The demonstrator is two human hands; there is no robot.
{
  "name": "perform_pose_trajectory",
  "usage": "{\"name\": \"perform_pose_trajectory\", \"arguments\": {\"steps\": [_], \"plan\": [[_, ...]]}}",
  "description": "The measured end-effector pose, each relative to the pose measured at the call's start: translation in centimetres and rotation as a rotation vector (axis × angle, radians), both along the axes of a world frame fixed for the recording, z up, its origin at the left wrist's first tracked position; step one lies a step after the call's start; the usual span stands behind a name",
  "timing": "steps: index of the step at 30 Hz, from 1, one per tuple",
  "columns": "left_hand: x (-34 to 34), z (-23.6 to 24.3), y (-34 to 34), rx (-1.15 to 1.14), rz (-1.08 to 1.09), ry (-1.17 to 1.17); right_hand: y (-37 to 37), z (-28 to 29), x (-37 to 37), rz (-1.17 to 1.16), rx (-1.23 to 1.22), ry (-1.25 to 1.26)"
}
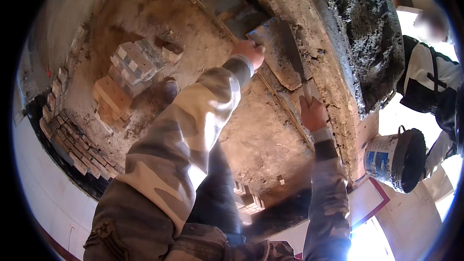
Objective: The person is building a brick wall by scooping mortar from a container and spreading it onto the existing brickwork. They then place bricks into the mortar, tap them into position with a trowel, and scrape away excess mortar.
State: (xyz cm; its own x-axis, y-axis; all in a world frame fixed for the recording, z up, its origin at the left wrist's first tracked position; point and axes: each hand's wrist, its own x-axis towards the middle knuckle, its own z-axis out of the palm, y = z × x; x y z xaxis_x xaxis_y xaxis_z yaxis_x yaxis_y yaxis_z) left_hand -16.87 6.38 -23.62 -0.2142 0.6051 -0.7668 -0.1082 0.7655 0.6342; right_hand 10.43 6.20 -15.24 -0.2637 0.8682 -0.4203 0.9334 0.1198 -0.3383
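My left hand [249,53] is closed on the near-left edge of a tan, mud-smeared brick [274,55] with blue marks at its far end. In my right hand [314,115] is the wooden handle of a bricklayer's knife [295,53]; its long dark blade points away from me along the brick's right side. Whether the blade touches the brick, I cannot tell. Both hands are over the edge of a mortar-covered brick wall [333,84].
A heap of wet grey mortar [367,34] sits right of the wall. Beyond it are a mortar-smeared bucket [386,162] and another person [432,75]. Stacked bricks [133,63] stand on the dirt floor at left, with more bricks [82,147] along the far-left wall.
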Motion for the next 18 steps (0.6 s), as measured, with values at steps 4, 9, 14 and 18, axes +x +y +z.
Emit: {"name": "perform_pose_trajectory", "arguments": {"steps": [4,9,14,18], "plan": [[0.4,-0.9,0.2,-0.037,0.023,-0.030,-5.9,1.9,0.8,-0.419,-0.263,0.018],[-1.7,-4.0,0.1,0.099,-0.332,0.406,-18.0,5.4,-3.4,-1.066,-0.421,0.525],[-1.4,0.7,0.0,-0.003,-0.292,0.544,-19.7,10.8,-12.2,-1.449,-0.223,0.905],[-2.1,-0.1,0.3,0.132,-0.341,0.531,-20.8,4.1,-13.4,-0.897,0.273,0.407]]}}
